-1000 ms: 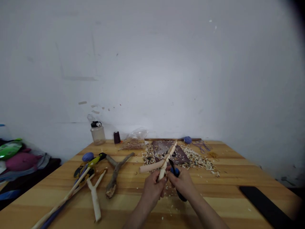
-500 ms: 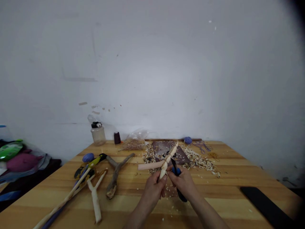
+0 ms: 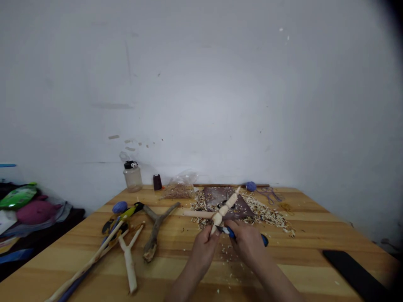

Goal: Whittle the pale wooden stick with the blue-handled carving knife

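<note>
My left hand [image 3: 204,251] grips the lower stem of a peeled, pale forked branch [image 3: 224,213], which has knobbly carved bulges and one arm pointing left. My right hand [image 3: 248,244] is shut around a carving knife [image 3: 232,233] with a black-and-blue handle. Its short dark blade lies against the stem just above my left hand, and the handle end sticks out to the right of my fist. Part of the handle is hidden by my fingers.
Wood shavings surround a dark brown pad [image 3: 217,195] on the pine table [image 3: 299,260]. More forked sticks [image 3: 129,260] and a bark-covered fork [image 3: 154,228] lie left. A bottle [image 3: 132,178], thread spool [image 3: 157,182] and blue yarn ball [image 3: 251,186] stand at the back.
The knife has swung from pointing up with its handle down to lying nearly level, handle to the right. My right hand has turned and shifted right, and the view has shifted slightly.
</note>
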A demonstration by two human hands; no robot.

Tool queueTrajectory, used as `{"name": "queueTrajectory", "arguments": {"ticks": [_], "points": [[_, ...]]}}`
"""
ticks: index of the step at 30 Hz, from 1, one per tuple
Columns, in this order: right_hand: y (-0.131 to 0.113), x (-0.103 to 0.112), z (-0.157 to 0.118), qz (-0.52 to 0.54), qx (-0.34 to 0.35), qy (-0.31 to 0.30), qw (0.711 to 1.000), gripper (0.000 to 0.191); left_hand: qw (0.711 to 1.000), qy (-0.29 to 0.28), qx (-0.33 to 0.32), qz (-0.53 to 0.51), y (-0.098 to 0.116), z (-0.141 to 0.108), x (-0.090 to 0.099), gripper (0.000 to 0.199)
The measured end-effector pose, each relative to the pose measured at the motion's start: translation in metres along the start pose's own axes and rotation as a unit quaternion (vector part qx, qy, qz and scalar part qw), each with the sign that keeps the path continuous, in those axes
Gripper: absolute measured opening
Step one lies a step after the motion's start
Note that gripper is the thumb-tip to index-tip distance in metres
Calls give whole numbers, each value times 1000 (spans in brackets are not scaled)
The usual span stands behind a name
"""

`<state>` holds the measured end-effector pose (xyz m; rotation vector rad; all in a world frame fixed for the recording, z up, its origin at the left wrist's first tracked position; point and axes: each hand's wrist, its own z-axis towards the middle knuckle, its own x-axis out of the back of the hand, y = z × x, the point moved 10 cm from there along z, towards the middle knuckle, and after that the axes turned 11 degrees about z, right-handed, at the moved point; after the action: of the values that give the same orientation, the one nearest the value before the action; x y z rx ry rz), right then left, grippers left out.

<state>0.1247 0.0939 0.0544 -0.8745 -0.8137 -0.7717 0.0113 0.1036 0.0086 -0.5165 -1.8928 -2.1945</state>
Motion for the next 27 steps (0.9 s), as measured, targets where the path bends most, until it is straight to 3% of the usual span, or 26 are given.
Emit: {"name": "queueTrajectory", "arguments": {"ticks": [6, 16, 27], "points": [[-5, 1, 0, -107, -10, 1, 994, 29, 999, 4, -33, 30, 13, -6, 3, 30], [-6, -1, -2, -142, -10, 33, 989, 20, 995, 29, -45, 79, 16, -6, 7, 37], [-11, -4, -4, -181, -30, 48, 982, 19, 984, 55, -34, 169, 19, -8, 11, 26]]}}
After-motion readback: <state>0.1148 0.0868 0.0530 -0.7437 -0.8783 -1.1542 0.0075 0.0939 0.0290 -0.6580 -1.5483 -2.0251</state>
